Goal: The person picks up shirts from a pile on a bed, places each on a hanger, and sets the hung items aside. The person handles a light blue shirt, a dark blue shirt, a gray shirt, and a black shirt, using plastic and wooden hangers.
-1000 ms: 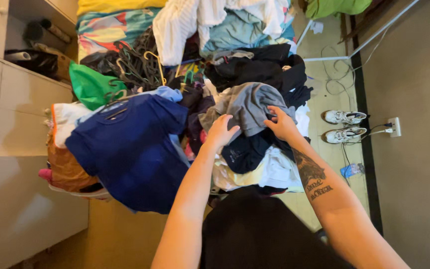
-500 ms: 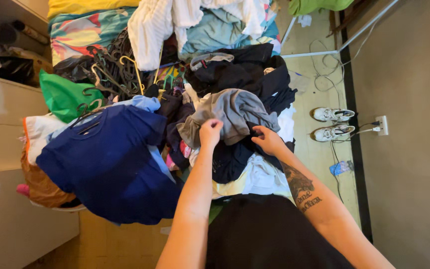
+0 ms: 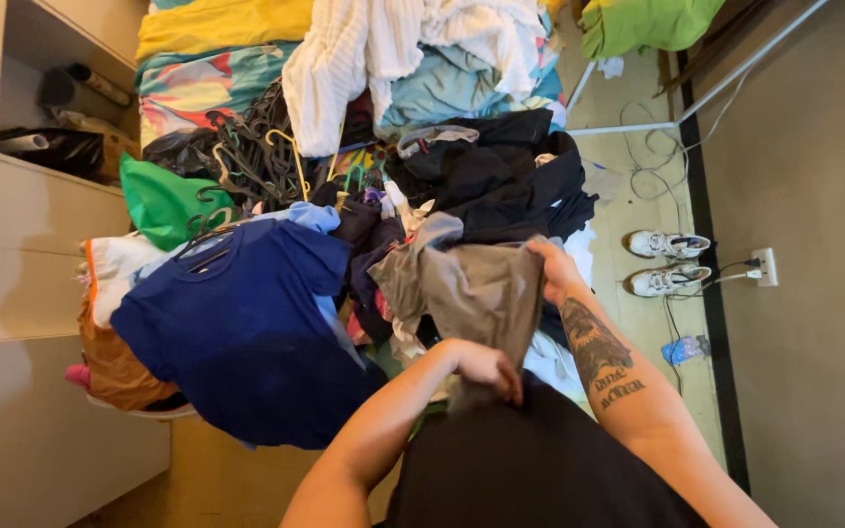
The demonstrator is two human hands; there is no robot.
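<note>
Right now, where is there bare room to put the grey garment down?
Bare floor lies between the clothes pile and the white shoes, though cables cross it. The pile is crowded edge to edge. Both the left hand and right hand grip the grey garment.

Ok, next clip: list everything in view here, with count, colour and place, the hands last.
grey garment: one, grey-brown, centre, lifted off the pile
blue shirt: one, dark blue, on a hanger, left of centre
clothes hangers: a tangle, dark, upper left
green bag: one, left
dark clothes: a heap, black, upper centre
white knit: one, top
cabinet: one, off-white, far left
sneakers: a pair, white, on the floor, right
wall socket: one, white, far right
left hand: grips the garment's lower end
right hand: grips its upper edge
</note>
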